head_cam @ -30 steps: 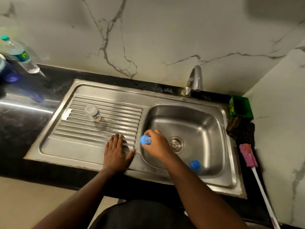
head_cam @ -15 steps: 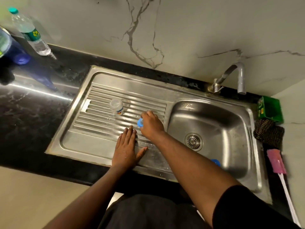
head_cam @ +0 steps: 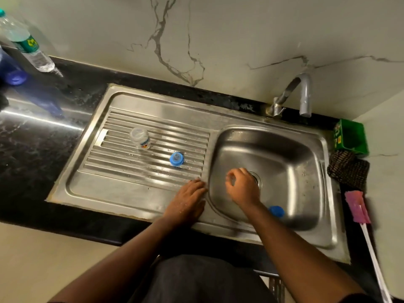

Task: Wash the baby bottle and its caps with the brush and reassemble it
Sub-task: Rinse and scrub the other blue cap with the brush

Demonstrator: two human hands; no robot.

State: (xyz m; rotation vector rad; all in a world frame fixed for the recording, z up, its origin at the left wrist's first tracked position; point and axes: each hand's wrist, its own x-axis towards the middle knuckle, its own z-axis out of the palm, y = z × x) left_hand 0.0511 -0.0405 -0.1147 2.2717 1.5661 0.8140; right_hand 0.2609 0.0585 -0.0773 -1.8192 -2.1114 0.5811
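Note:
The clear baby bottle point(head_cam: 140, 138) stands uncapped on the ribbed drainboard point(head_cam: 122, 171) of the steel sink. To its right a blue nipple cap point(head_cam: 176, 159) rests on the ribs. A second blue cap point(head_cam: 276, 211) lies in the sink basin point(head_cam: 290, 162) near the front wall, just right of my right forearm. My left hand point(head_cam: 188, 202) lies flat on the sink's front ledge, fingers together, holding nothing. My right hand point(head_cam: 242, 188) hovers over the basin beside the drain, fingers loosely curled and empty. The pink-headed brush point(head_cam: 358, 207) with a white handle lies on the counter at the right.
A tap point(head_cam: 302, 95) arches over the basin's back edge. A green box point(head_cam: 350, 139) and a dark scrub pad point(head_cam: 347, 169) sit on the right counter. A plastic water bottle point(head_cam: 24, 43) and a blue container point(head_cam: 12, 73) stand at the far left on the black counter.
My right hand set the blue nipple cap down on the drainboard, let go and drew back over the basin. My left hand slid right along the ledge.

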